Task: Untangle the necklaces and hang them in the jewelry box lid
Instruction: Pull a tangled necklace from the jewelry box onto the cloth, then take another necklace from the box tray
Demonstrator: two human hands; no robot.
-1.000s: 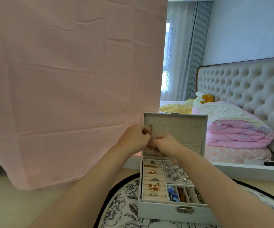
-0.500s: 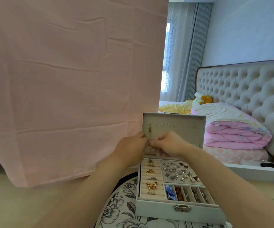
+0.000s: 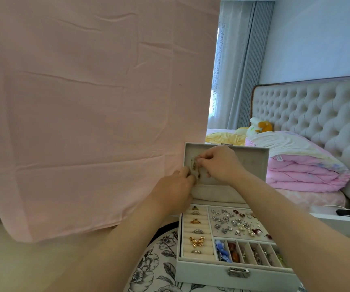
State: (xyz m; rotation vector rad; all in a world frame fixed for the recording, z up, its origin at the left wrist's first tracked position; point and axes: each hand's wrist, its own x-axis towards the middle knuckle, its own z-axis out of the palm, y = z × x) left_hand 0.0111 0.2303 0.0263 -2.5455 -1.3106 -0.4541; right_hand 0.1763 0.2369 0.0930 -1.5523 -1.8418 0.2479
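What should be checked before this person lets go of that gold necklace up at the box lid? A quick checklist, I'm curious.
1. Jewelry box lid open and standing upright: ok.
2. Right hand pinches the top of the necklace near the lid's upper left corner: ok.
3. Left hand holds the lower part of the chain: ok.
4. Chain caught on a hook: cannot tell, the fingers hide it.
5. Chain free of knots: cannot tell, too small and blurred.
6. Chain hangs inside the lid, above the ring tray: ok.
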